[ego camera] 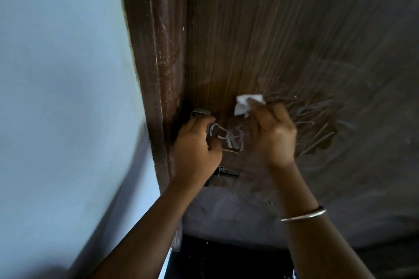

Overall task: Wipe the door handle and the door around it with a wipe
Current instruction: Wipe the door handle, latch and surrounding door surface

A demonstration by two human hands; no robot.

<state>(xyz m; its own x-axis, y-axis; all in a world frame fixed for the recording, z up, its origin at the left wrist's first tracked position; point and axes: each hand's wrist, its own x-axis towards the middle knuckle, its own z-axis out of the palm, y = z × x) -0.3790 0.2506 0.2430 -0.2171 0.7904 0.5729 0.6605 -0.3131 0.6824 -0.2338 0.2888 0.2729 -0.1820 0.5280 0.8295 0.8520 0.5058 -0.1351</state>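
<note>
Right now the wipe is a small white scrunched piece, just above the middle of the frame, pinched in the grip of the right hand. It sits close to the door, but the blur makes it hard to tell if it touches the wood.

The door handle is just left of that, a shiny metal part near the middle of the frame. The left hand is curled shut around its left end, so part of the handle is hidden.

Things could go wrong from here. The wipe is tiny and bunched up, so it may slip out of the fingers and fall. It may also clean only thin lines and leave dirty spots. The door to the right of the hand looks streaky and dull already, so marks could stay there. The left hand covers a bit of the handle, so that bit may be missed. Pushing hard could swing the door toward the brown door frame at the left.
</note>
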